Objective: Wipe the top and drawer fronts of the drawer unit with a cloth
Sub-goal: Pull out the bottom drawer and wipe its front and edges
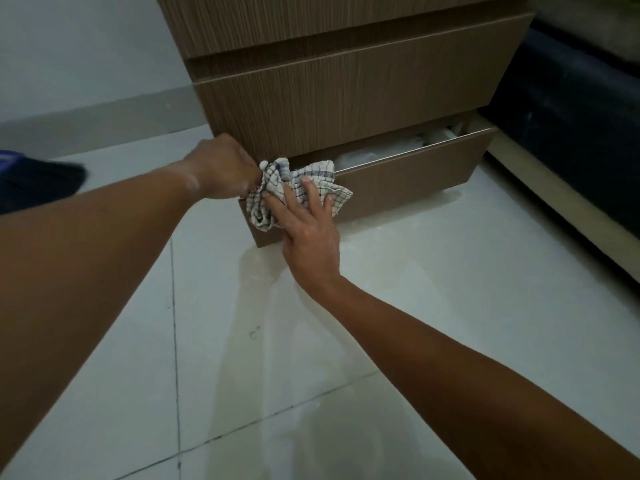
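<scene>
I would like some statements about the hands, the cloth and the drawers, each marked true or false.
1. The bottom drawer is pulled partly open. True.
2. The cloth is plain blue. False: it is pale with a dark check pattern.
3. The right hand presses flat on the cloth. True.
4. The cloth lies on the floor. False: it is held against the front of the bottom drawer.
5. The left hand is at the left end of the bottom drawer. True.
</scene>
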